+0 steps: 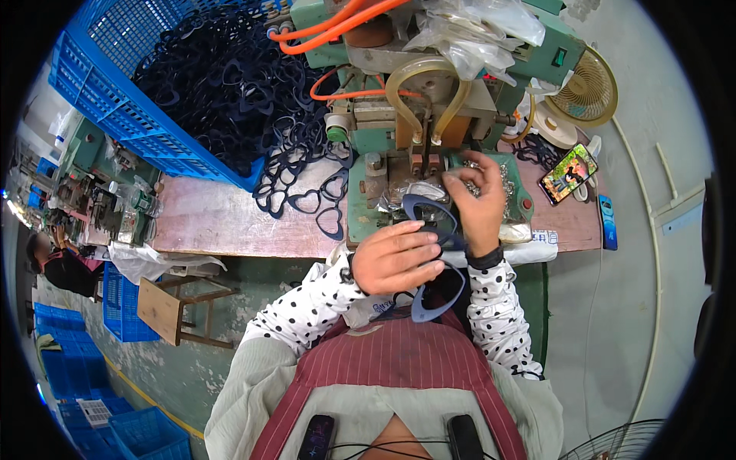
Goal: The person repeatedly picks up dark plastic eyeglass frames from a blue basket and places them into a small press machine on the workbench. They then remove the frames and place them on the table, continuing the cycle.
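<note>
A dark blue heart-shaped glasses frame is in my left hand, turned so that one rim lies near my apron and the other points at the machine. The fingers of that hand are closed over the frame's middle. My right hand is just right of the bench machine's two copper-coloured tips, thumb and fingers curled toward each other. Whatever it may pinch is too small to make out. Beside it, a green tray holds small shiny metal parts, partly covered by this hand.
A large blue crate heaped with dark heart-shaped frames stands at the back left, and several loose frames lie on the table. A phone, a blue object and a fan are at the right. Orange hoses cross above.
</note>
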Action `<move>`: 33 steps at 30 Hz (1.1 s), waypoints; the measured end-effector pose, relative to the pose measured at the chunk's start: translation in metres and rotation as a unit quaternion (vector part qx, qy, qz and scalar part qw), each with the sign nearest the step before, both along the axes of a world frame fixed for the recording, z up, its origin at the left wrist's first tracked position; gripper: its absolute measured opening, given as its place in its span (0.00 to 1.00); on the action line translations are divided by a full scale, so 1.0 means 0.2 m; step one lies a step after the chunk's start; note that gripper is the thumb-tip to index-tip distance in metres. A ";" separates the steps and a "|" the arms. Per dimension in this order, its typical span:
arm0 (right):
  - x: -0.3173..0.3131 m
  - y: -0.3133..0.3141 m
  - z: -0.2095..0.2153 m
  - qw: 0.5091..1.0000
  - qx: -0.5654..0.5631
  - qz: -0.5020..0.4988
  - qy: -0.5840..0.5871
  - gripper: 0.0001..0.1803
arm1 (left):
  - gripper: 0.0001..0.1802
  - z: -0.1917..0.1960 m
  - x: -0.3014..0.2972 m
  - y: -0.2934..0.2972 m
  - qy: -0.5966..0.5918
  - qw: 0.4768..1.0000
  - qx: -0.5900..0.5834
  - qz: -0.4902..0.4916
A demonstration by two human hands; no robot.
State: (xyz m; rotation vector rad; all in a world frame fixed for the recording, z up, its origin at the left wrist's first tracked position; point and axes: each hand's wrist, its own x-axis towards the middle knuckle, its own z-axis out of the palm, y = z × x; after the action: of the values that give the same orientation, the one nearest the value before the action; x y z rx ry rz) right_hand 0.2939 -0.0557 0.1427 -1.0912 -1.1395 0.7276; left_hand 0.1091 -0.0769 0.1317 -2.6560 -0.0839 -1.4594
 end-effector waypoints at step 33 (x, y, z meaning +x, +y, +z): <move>0.55 0.05 -0.45 0.919 0.013 -0.204 -0.337 0.05 | 0.25 -0.20 0.01 -0.17 -0.129 0.884 -0.411 0.181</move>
State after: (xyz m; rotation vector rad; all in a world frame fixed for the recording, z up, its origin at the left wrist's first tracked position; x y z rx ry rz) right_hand 0.4033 -0.0455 0.0533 -1.5563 -1.4148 -0.0146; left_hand 0.1106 -0.1103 0.0911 -2.6961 -1.4325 -1.9081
